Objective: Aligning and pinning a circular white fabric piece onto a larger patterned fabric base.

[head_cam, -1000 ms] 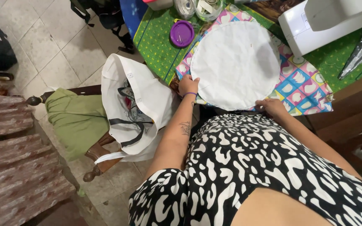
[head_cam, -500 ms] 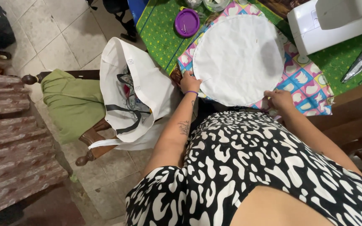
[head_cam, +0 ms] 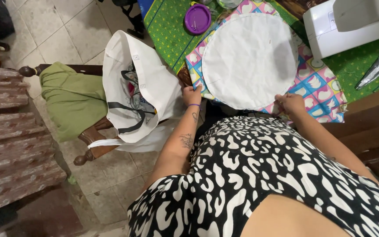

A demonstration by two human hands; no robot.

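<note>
Seen from above, a person in a black and white patterned top leans over a table (head_cam: 167, 26) covered with a green cloth. The left hand (head_cam: 192, 95) rests at the near left edge of a round white cloth (head_cam: 248, 59), its fingers (head_cam: 197, 87) curled down onto the rim and seeming to pinch it, though the grip itself is hard to see. The right hand (head_cam: 291, 103) sits at the near right edge of the same circle, fingers bent and pressing on the rim; whether they grasp the edge or only hold it down cannot be told. The white circle spreads away from both sets of fingers, lying flat on a patchwork cloth (head_cam: 321, 90) of pink, blue and yellow squares that sticks out around it, mostly beyond the right fingers. Farther from the left fingers, past the circle's far left edge, a round purple lid (head_cam: 197, 18) lies on the green cloth. Beyond the right fingers stands a white sewing machine (head_cam: 352, 24). Just left of the left fingers, off the table, a white bag (head_cam: 130, 87) with black straps hangs open on a wooden chair (head_cam: 91, 140), beside a green garment (head_cam: 71, 98) draped over it.
</note>
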